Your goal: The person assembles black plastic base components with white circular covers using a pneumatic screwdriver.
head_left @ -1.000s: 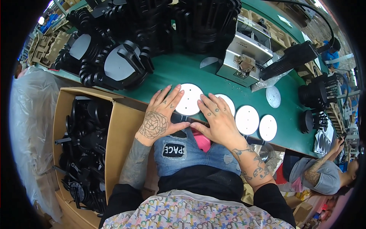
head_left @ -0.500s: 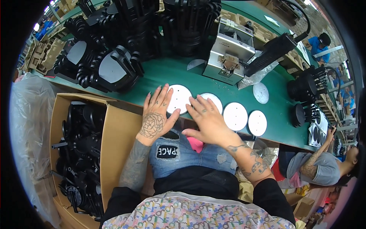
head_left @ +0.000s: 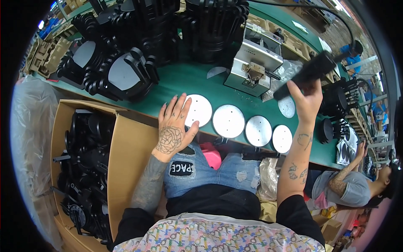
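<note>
A row of several round white plates with small holes lies along the near edge of the green bench. My left hand rests flat on the left side of the leftmost white plate, fingers stretched out. To its right are a second plate, then smaller ones, the last a small white plate. My right hand is raised over the right part of the bench, wrapped round a black corded electric screwdriver. The screwdriver is tilted, its lower end toward the left and blurred.
A metal screw feeder stands mid-bench with loose screws before it. Black stacked assemblies fill the back left; more black parts stand at right. An open cardboard box of black parts is at my left. A co-worker sits at right.
My right hand has left the plates, moved up and right, and taken hold of the electric screwdriver, which has shifted and tilted. My left hand stays on the leftmost plate.
</note>
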{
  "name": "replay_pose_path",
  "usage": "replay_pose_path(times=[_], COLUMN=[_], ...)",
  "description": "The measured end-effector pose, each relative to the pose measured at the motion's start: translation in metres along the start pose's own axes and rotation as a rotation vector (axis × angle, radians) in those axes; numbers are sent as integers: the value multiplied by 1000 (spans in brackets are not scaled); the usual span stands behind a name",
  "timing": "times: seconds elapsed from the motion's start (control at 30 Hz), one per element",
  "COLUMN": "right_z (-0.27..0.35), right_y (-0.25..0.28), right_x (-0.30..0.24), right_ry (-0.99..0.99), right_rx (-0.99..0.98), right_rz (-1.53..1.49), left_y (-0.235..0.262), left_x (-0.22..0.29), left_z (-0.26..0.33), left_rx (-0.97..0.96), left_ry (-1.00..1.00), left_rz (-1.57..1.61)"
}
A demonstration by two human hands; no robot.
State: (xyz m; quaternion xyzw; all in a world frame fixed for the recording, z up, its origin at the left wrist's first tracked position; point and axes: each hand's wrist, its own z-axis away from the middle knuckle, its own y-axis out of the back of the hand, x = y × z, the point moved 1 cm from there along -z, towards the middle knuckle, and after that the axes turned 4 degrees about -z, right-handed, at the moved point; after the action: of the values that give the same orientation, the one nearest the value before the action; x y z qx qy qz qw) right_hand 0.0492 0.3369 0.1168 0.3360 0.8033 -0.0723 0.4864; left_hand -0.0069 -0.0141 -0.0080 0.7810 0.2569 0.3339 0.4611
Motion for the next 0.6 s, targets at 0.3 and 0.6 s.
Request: replay_pose_path(times=[0.3,0.6], right_z=[-30,-28], right_y=[-71,-102], right_x=[-21,-10], right_ry=[1,47], right_rx=[92,117], right_rz=[-685,-399], left_y=[2,2], left_x=[2,3], left_z=[-3,-5], left_rx=[-7,-12], left_ry=[-6,-11], left_rz=[-12,10])
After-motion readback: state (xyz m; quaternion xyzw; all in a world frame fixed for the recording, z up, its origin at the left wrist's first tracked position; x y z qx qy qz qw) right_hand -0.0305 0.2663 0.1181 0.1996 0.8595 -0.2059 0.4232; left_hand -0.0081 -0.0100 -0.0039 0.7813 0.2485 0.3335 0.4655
